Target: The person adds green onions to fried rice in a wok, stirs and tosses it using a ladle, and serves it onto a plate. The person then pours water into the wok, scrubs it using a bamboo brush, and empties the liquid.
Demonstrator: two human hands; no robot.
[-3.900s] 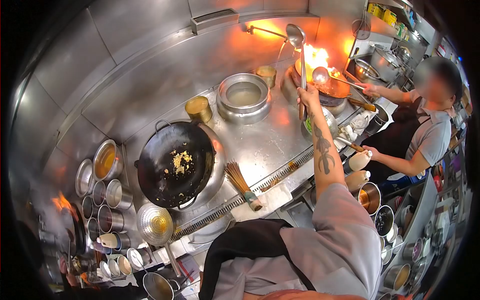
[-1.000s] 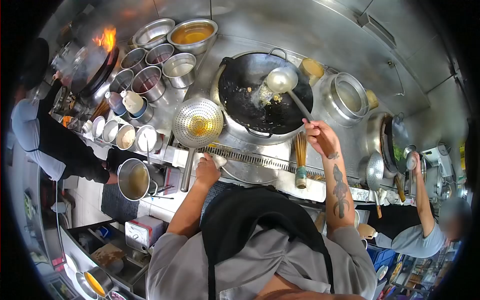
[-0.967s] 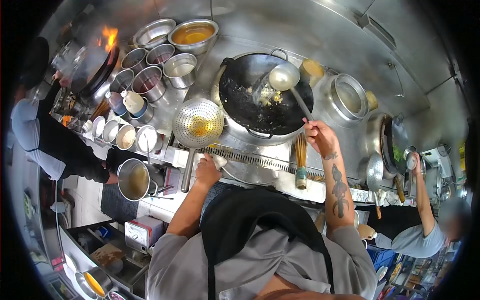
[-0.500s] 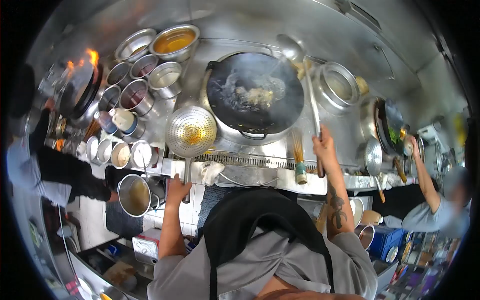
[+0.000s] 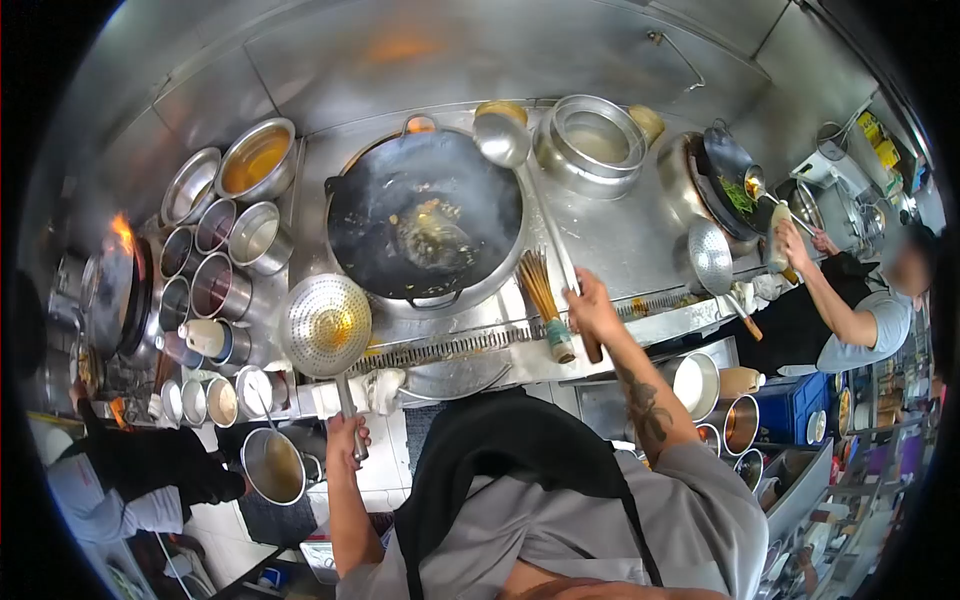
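Observation:
My left hand (image 5: 348,435) is closed round the handle of a round perforated strainer (image 5: 326,325), whose holes show orange-yellow bits. The strainer is near the counter's front edge, left of a black wok (image 5: 365,245). My right hand (image 5: 593,305) grips the long handle of a steel ladle (image 5: 502,140); its bowl is by the wok's far right rim. Inside the steaming wok, small pale-brown pieces of food (image 5: 430,222) lie in glistening liquid. A bundled bamboo brush (image 5: 545,305) with green binding stands between the wok and my right hand.
Metal pots and bowls, one with orange liquid (image 5: 256,165), crowd the left; a flame (image 5: 122,232) burns beyond. Nested steel pots (image 5: 592,145) stand right of the wok. A co-worker (image 5: 850,310) handles another wok at far right. A second person (image 5: 130,470) is at far left.
My view has swung, so the counter appears further left. The food in the wok has shifted and less smoke covers it. The co-worker at right now shows both hands, with a ladle over their wok.

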